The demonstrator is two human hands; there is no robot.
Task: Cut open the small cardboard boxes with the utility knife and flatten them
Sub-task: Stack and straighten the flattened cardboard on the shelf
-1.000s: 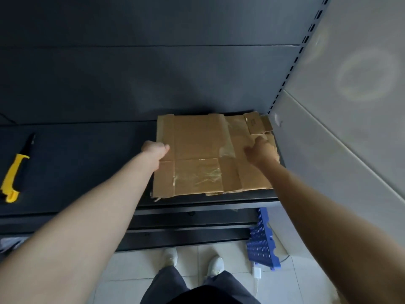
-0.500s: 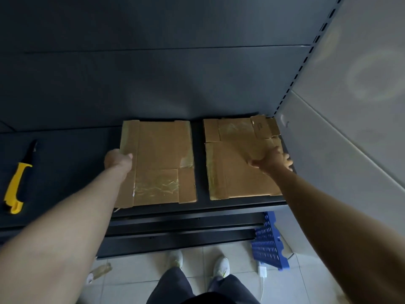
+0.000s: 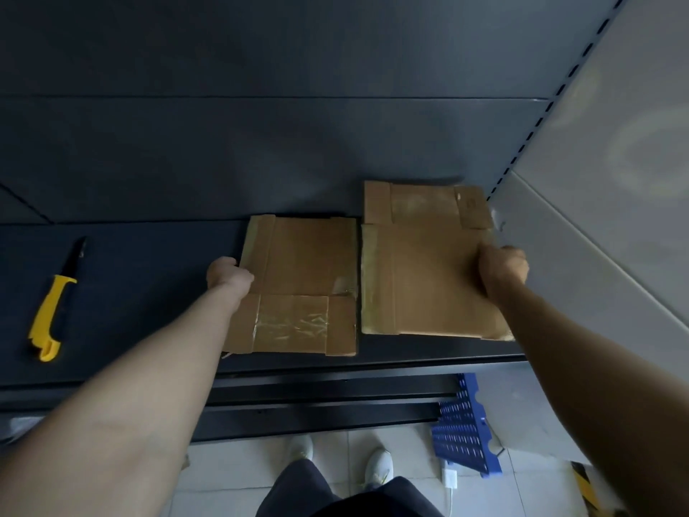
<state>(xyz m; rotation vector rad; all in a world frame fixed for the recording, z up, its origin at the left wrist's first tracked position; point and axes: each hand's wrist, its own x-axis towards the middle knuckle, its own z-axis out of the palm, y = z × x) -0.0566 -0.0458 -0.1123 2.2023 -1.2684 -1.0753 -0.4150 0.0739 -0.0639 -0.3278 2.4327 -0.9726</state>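
Head view, looking down: nearest are the person's pale shoes [image 3: 300, 447] on the tiled floor, with a blue plastic crate [image 3: 462, 423] and a white plug [image 3: 449, 478] off to the right. Up from there is the dark shelf [image 3: 149, 285], and both flattened boxes lie on it side by side, just a thin gap between them. The left hand [image 3: 227, 276] has its fingers curled onto the left edge of the left box [image 3: 302, 278], the one with shiny tape on its near part. The right hand [image 3: 501, 266] grips the right edge of the right box [image 3: 421, 270], fingers wrapped round it. That one reaches farther back. The yellow-handled utility knife [image 3: 54, 307] lies well off to the left on the shelf, nobody touching it.
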